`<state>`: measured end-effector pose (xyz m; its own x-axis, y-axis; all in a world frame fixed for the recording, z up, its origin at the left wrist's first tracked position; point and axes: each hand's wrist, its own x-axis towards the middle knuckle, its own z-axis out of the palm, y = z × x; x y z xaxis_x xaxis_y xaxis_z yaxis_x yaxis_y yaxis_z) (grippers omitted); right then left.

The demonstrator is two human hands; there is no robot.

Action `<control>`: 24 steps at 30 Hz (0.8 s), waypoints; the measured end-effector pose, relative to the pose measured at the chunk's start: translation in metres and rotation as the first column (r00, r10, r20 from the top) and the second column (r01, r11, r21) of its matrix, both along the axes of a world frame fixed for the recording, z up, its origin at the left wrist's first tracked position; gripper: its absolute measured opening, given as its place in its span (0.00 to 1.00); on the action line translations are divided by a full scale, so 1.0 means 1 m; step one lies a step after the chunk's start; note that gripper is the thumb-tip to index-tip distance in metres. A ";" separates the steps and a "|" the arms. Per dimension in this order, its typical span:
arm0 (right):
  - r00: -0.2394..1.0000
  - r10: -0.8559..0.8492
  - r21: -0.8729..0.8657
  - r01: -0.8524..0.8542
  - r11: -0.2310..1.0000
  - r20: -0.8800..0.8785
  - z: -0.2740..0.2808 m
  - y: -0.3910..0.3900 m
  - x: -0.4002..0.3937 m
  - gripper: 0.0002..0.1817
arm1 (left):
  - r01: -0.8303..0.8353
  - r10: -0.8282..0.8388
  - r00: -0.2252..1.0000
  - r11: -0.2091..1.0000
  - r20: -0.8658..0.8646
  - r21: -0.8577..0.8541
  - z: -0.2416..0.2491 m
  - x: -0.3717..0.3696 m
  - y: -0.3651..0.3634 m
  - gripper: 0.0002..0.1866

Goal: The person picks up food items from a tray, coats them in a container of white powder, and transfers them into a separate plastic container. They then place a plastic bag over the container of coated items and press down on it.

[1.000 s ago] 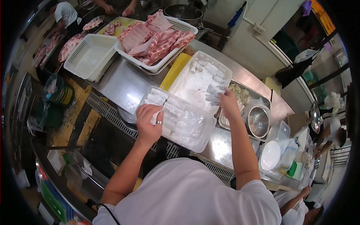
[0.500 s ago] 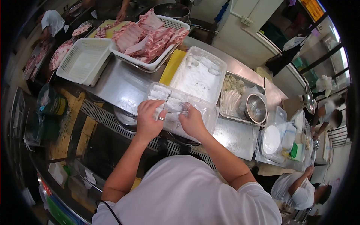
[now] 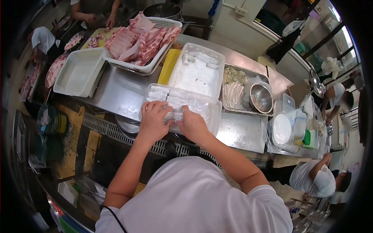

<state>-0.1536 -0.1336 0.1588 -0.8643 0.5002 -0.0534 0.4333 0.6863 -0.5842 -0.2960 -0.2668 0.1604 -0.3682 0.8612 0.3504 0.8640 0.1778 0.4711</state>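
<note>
My left hand (image 3: 152,119) and my right hand (image 3: 192,125) meet at the near edge of a clear plastic tub (image 3: 208,112). Together they pinch a white floured roll (image 3: 173,115) between their fingertips. Rows of similar floured rolls (image 3: 160,94) lie in the tub's far left part. Behind it stands a second clear tub of white flour (image 3: 196,71) with a few rolls at its far end.
A white basket of raw ribs (image 3: 140,39), an empty white basket (image 3: 79,71) and a yellow board (image 3: 169,66) sit on the steel counter (image 3: 120,91). A steel tray (image 3: 235,89) with filling and a metal bowl (image 3: 261,98) lies right. Other people work at the far left and lower right.
My right hand came back from the flour tub with a roll and joined my left hand over the near tub. The view has tilted down slightly.
</note>
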 end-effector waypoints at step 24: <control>0.997 -0.076 0.288 0.082 0.954 -0.030 -0.057 0.274 -0.068 0.15 | -0.192 0.165 0.977 0.959 -0.138 -0.208 0.010 0.026 0.016 0.25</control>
